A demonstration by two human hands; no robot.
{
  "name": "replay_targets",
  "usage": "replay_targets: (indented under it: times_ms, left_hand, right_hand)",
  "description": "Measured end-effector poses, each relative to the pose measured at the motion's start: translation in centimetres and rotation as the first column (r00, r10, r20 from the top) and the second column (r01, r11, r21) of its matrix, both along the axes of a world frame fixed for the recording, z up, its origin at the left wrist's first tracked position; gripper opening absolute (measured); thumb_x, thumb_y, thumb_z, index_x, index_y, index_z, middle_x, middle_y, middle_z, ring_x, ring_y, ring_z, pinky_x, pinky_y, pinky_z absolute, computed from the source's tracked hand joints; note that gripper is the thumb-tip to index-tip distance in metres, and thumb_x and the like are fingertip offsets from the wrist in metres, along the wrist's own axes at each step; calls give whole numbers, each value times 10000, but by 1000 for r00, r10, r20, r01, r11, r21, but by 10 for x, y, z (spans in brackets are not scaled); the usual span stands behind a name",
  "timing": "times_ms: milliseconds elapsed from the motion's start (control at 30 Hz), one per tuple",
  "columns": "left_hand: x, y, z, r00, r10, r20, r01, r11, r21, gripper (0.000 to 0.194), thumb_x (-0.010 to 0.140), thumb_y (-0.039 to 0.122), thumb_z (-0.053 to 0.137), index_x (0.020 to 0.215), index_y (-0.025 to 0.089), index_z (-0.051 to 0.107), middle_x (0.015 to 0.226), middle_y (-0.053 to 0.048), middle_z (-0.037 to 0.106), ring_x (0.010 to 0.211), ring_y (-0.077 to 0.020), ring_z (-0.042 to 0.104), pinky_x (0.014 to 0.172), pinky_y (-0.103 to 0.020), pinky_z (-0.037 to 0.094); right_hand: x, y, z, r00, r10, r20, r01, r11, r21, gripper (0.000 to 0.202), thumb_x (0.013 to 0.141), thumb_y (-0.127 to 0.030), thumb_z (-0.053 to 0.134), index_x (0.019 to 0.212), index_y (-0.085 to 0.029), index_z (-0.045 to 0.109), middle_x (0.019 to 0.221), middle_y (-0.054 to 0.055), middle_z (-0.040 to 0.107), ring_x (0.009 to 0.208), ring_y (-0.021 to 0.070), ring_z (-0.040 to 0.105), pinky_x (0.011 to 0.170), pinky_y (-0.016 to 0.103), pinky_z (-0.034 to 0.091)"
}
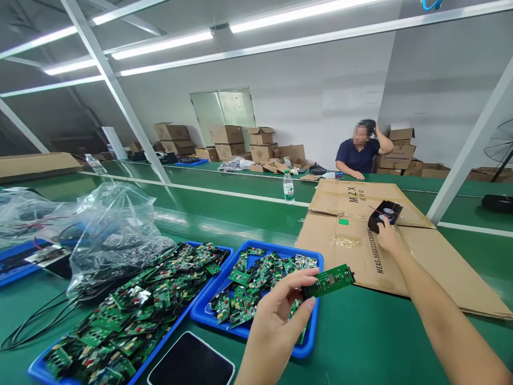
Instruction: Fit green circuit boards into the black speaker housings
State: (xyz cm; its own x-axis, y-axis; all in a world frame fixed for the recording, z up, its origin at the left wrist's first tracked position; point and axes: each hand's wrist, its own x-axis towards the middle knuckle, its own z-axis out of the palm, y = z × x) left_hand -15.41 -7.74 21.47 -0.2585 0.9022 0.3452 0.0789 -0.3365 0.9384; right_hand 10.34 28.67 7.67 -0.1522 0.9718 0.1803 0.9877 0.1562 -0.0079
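My left hand (280, 315) is closed around one end of a green circuit board (332, 281), pinched between thumb and fingers above a blue tray (256, 332) of similar boards. Farther off to the right, my right hand (388, 235) has its fingers on a black housing (395, 209) with round parts inside and thin red wires at its edge. That housing is over the flattened cardboard (360, 251); its underside and part of my grip are hidden.
A second blue tray (158, 355), heaped with circuit boards, stands left, beside a phone (191, 363) and clear plastic bags (116, 214). A water bottle (288, 187) stands beyond the trays. Across the bench sits a person (356, 155). A metal post (475, 123) rises at right.
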Motion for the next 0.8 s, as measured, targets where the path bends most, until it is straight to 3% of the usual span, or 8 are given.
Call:
replay_targets:
  times_ms: [200,367,533,667,733,800]
  left_hand:
    - [0,-1,0,996,-42,85,41,999,12,159,778,182,612,931,220,637,1082,-59,637,1070,-184,554,872,-230,454]
    - [0,-5,3,994,-99,49,99,995,4,147,785,200,611,922,222,660,1131,-61,624,1121,-195,524,874,-229,445]
    - [2,-8,9,986,-155,52,156,988,-11,167,757,211,646,919,225,685,1095,-54,648,1077,-191,559,851,-216,469]
    - [6,-9,10,986,-145,83,145,989,8,191,729,228,675,919,211,692,1036,-65,672,1034,-201,586,817,-223,501]
    - [8,-8,10,984,-157,81,157,988,10,196,717,227,683,911,201,694,1024,-70,676,1030,-206,589,814,-230,510]
    - [11,-6,11,980,-181,80,182,983,3,194,703,218,690,895,192,694,1026,-71,676,1035,-207,587,838,-241,507]
  right_hand:
    - [-2,-8,24,999,-39,27,41,996,-83,329,890,-312,510,1173,-145,497,1279,103,435,1052,219,508,874,420,439]
    - [-14,-49,41,996,-46,77,55,991,-121,314,889,-325,516,1140,-135,510,1155,90,519,975,194,547,822,390,471]
    - [-16,-146,52,993,81,82,-65,982,-179,282,854,-295,525,1041,-86,547,1057,180,534,848,258,600,732,388,459]
    - [-11,-242,58,955,295,1,-287,928,-239,186,882,-246,445,1022,-181,549,1058,105,543,811,196,599,711,294,446]
    - [-2,-274,60,900,430,-80,-436,874,-212,263,861,-115,396,1060,-220,531,1182,74,491,823,149,584,708,253,443]
    - [12,-288,60,867,491,-86,-499,854,-146,406,773,2,404,1088,-217,534,1262,75,446,911,158,553,755,263,433]
